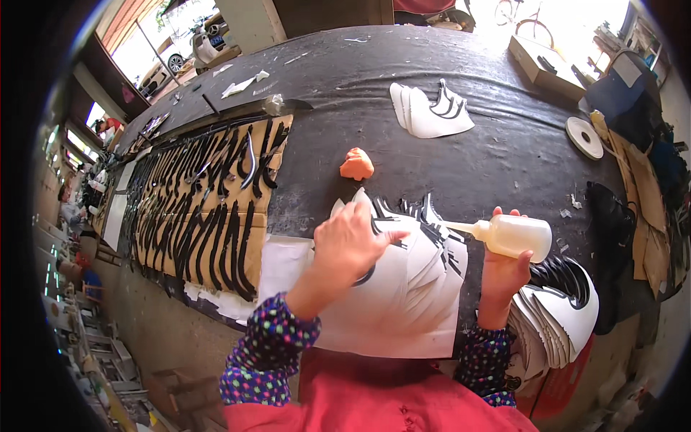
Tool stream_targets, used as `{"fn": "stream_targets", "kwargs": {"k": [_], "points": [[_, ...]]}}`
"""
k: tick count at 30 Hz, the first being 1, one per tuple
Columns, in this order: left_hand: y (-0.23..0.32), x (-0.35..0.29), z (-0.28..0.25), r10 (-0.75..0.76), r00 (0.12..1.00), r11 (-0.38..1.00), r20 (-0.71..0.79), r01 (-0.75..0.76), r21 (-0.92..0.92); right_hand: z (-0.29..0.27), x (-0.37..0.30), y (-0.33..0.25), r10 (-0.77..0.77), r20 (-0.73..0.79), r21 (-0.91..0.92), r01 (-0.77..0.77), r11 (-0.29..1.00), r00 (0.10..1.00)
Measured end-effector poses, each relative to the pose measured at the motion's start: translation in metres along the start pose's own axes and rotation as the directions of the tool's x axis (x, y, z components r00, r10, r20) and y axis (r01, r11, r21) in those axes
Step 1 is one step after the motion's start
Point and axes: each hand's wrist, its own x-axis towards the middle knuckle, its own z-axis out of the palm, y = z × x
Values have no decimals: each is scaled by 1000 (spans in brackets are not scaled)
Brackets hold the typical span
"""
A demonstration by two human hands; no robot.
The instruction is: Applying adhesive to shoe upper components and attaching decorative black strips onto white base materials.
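Observation:
My left hand [350, 241] rests over the upper left of a fanned stack of white curved sheet pieces [392, 309]. Its thumb sticks out to the right, apart from the bent fingers, which are slightly blurred. Black strips edge the stacked pieces. To the right, my right hand [507, 270] grips a translucent squeeze bottle [522, 237] of pale liquid. The bottle lies on its side, its narrow nozzle pointing left over the stack's black edges. Just beyond the stack sits a crumpled orange lump [356, 165].
Rows of black strips lie on a cardboard sheet [191, 209] at left. More white pieces [430, 111] lie farther back, and another black-edged stack [551, 317] stands at right. A white tape roll [584, 138] and a cardboard box [543, 66] sit toward the right edge.

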Motion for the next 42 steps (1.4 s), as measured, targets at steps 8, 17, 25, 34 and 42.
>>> {"fn": "stream_targets", "kwargs": {"k": [8,17,25,34,42], "points": [[1,-49,48,-96,988,973,-123,67,-222,29,-18,-3,-6,89,-51,11,999,996],[6,-83,51,-106,907,817,-407,-154,-556,50,-65,-48,-47,54,-42,49,998,997],[-10,-91,17,-69,993,-155,97,86,-984,59,-93,-64,-78,58,-70,82,994,995],[-19,-139,-19,129,906,27,404,404,-914,91,-94,-59,-63,310,-163,118,980,949],[-25,-144,-16,179,906,-44,383,396,-917,94,-95,-49,8,349,-134,41,990,937]]}}
